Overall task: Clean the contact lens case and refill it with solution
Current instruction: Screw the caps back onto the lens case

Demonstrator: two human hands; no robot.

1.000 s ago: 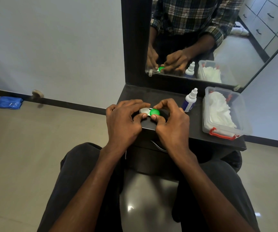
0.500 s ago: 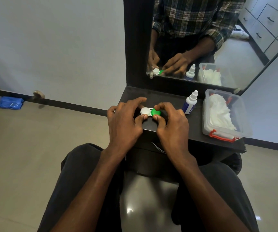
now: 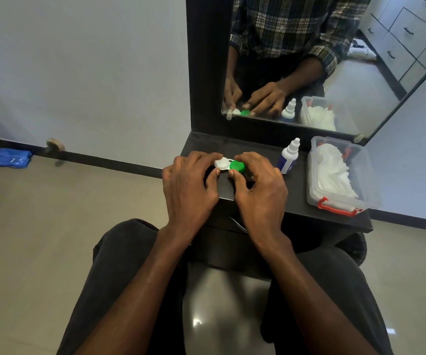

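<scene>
Gripping the lens case (image 3: 229, 165), left hand (image 3: 190, 184) pinches white cap, right hand (image 3: 260, 190) green.

The contact lens case (image 3: 229, 165) lies flat on the dark counter (image 3: 296, 190), its white cap left and its green cap right. The solution bottle (image 3: 288, 157), white with a blue label and capped, stands upright just right of the case.

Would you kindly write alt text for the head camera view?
A seated person's left hand and right hand pinch a contact lens case with white and green caps on a dark shelf, beside a solution bottle and a clear tissue box.
</scene>
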